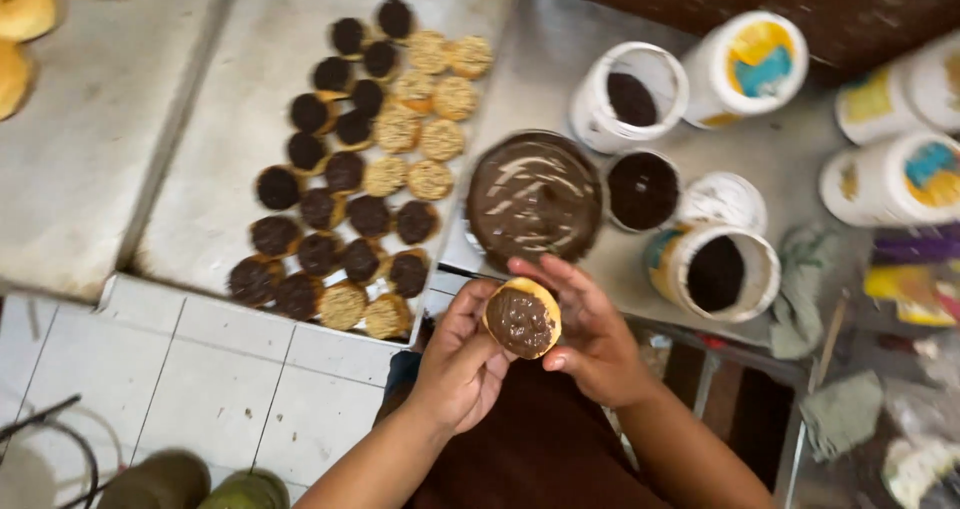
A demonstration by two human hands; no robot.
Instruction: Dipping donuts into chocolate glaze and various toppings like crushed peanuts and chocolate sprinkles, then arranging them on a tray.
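Observation:
A round doughnut with chocolate on its top sits between both hands. My left hand cups it from the left and my right hand grips it from the right. Just above them is a round bowl of melted chocolate. To the left, a metal tray carries several doughnuts, some chocolate-coated and dark, some covered in pale crumbs.
Several white tubs stand on the metal table at the right; open ones hold dark sprinkles, closed ones have coloured labels. Plain doughnuts lie on another tray at top left. Green cloths lie right. White floor tiles show below.

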